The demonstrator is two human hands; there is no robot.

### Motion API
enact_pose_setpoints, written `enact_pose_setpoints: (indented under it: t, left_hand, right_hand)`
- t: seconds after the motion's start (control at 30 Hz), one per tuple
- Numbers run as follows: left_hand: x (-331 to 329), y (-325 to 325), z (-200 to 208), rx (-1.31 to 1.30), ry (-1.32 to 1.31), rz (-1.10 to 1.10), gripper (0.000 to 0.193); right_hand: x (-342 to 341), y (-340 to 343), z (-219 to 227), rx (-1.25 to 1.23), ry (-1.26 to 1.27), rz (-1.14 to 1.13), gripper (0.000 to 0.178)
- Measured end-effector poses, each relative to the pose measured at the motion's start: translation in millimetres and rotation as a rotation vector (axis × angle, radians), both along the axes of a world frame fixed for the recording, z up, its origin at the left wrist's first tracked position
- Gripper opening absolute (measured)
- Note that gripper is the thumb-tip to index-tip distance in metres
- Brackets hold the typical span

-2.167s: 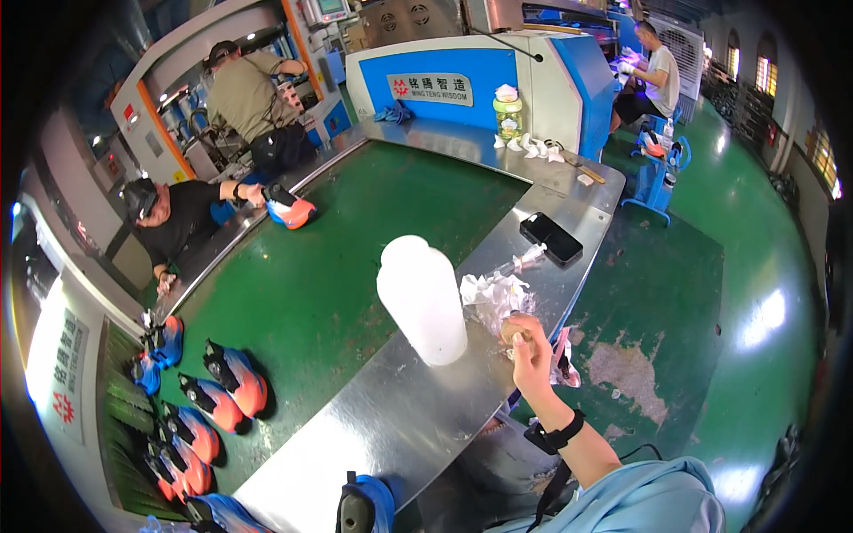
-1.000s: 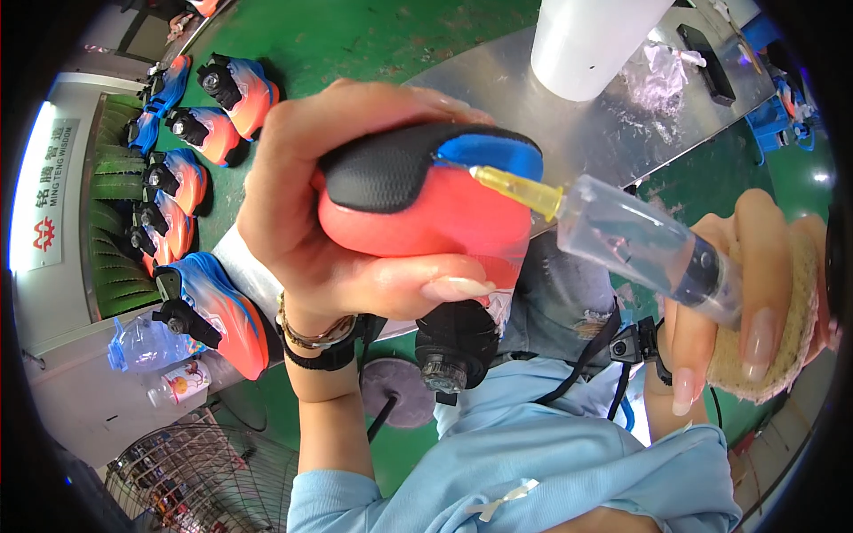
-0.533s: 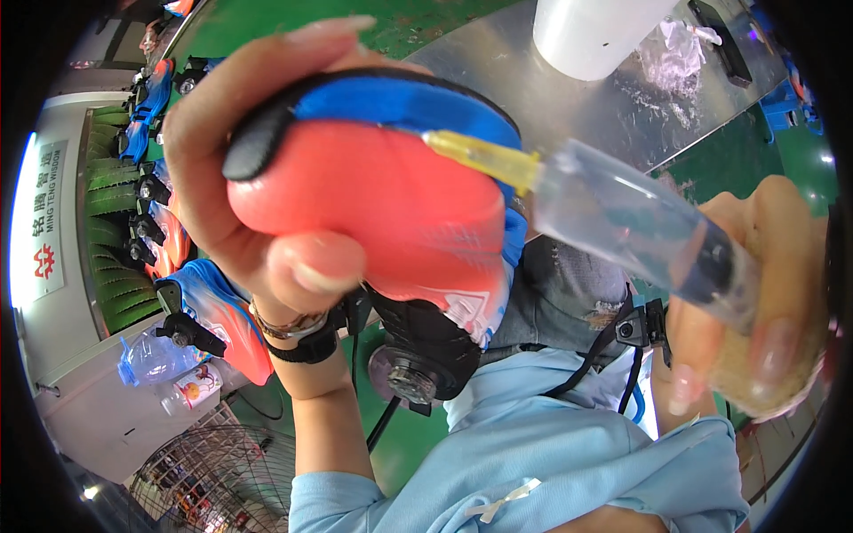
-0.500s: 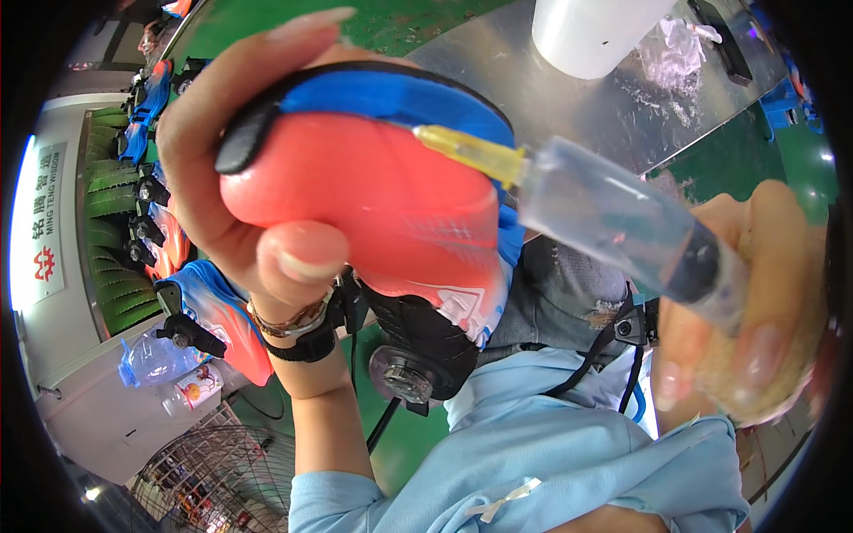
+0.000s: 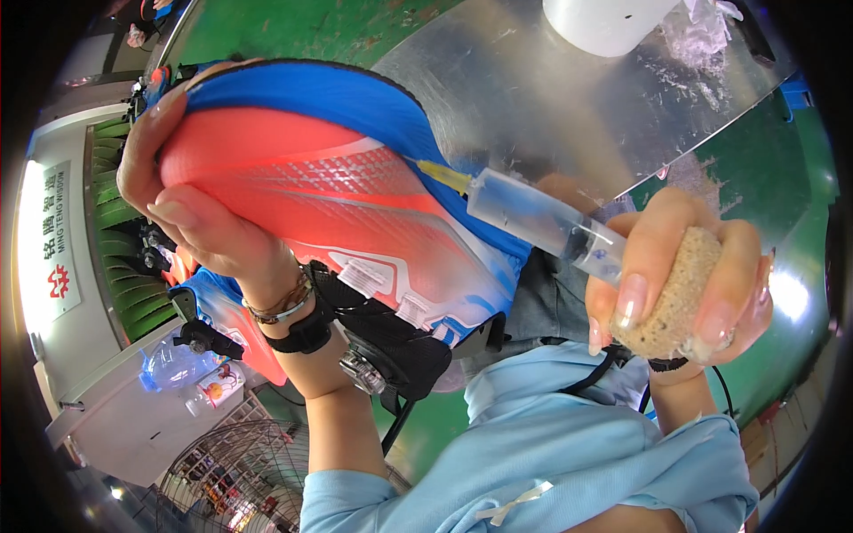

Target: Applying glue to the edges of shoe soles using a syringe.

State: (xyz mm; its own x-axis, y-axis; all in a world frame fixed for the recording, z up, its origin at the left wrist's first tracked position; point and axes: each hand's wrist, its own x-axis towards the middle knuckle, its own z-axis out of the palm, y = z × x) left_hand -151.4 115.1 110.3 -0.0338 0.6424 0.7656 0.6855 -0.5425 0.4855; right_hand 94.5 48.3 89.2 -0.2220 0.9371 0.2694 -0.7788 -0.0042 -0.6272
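Observation:
My left hand (image 5: pixel 200 209) grips the toe end of a coral-red and blue shoe (image 5: pixel 293 178), thumb on the red upper and fingers round the blue edge. The shoe is tilted, with its black collar toward my body. My right hand (image 5: pixel 684 275) is closed round a clear plastic syringe (image 5: pixel 524 213) and a tan, porous sponge-like lump (image 5: pixel 680 298). The syringe's yellow needle hub (image 5: pixel 444 176) points left. Its thin tip is at the seam between the red upper and the blue side; I cannot tell whether it touches.
A metal table (image 5: pixel 498 89) lies beyond the shoe, bearing a white tub (image 5: pixel 604 22) and crumpled clear plastic (image 5: pixel 702 40). On the left are a similar shoe (image 5: pixel 244 333), plastic bottles (image 5: pixel 169 364), a green-bristled rack (image 5: pixel 124 275) and a wire fan guard (image 5: pixel 235 462).
The shoe has turned, showing more of its patterned side. The syringe has moved left and down, its tip now farther along the seam from the toe. My right hand has come closer to the shoe.

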Motion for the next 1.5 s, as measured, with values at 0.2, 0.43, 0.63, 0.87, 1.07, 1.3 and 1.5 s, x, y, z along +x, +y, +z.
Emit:
enact_pose_setpoints:
  t: [0.2, 0.43, 0.63, 0.87, 1.07, 1.3, 1.5]
  left_hand:
    - [-24, 10, -13, 0.032, 0.054, 0.122, 0.052]
    - [-12, 16, -16, -0.003, 0.032, 0.257, 0.049]
    - [-64, 28, -37, -0.048, 0.150, 0.015, 0.056]
    - [-93, 22, -42, -0.562, -0.547, -0.186, 0.053]
    - [-70, -2, -59, -0.399, -0.005, 0.111, 0.044]
    - [-82, -78, -58, -0.787, -0.740, 0.123, 0.032]
    - [-46, -176, -19, -1.128, -0.713, 0.400, 0.025]
  right_hand:
    - [6, -5, -14, 0.025, -0.161, 0.102, 0.044]
    - [14, -20, -25, -0.070, -0.204, 0.067, 0.053]
    - [31, -23, -36, -0.068, -0.265, 0.071, 0.057]
    - [38, -30, -37, -0.133, -0.272, 0.026, 0.054]
    - [29, -35, -47, -0.110, -0.252, -0.034, 0.049]
    - [16, -27, -48, -0.029, -0.326, -0.022, 0.048]
    - [14, -36, -41, -0.088, -0.445, 0.054, 0.056]
